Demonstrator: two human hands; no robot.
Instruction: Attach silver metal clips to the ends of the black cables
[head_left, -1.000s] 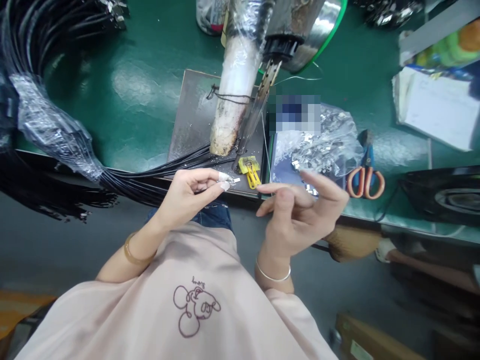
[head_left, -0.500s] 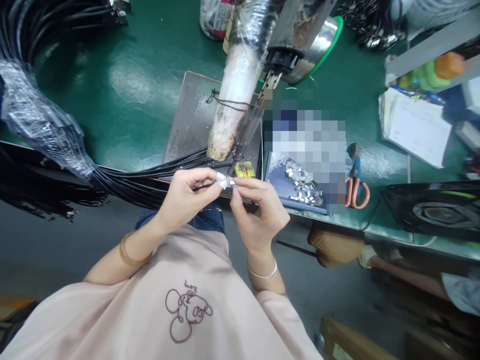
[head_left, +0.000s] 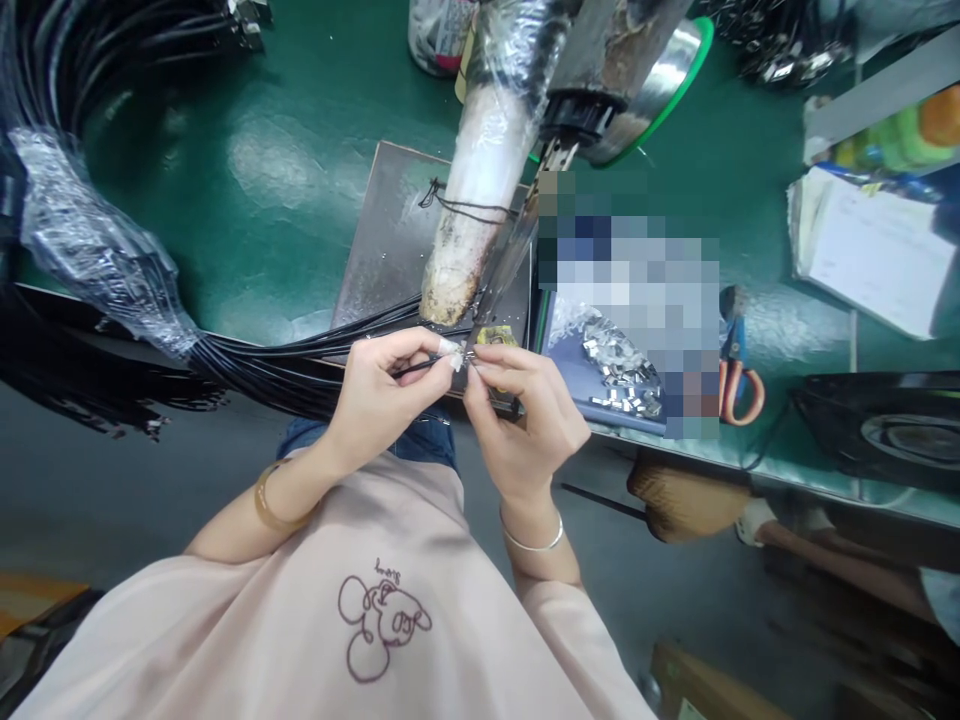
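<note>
My left hand (head_left: 386, 395) is closed in a pinch around a black cable (head_left: 411, 369), close to its end. White tape or wrapping covers a fingertip of this hand. At the cable's end, a small silver metal connector piece (head_left: 469, 354) shows between both hands' fingertips. My right hand (head_left: 529, 415) pinches at that piece with thumb and fingers, which partly hide it. Just beyond the fingers lies a yellow sponge-like block (head_left: 495, 335). Above it, a soldering iron (head_left: 525, 215) slants down beside a white wrapped tube (head_left: 472, 190).
A plastic-wrapped bundle of black cables (head_left: 97, 235) crosses the bench at left. On the right, a blue tray (head_left: 562, 370) holds small metal pieces, partly blurred out. Orange-handled scissors (head_left: 742, 390), papers (head_left: 874, 250) and a black fan-like device (head_left: 885, 430) lie farther right.
The view has shifted slightly, moving everything a little to the right. My right fingers have changed their pinch and now cover more of the silver piece. My left hand keeps the cable.
</note>
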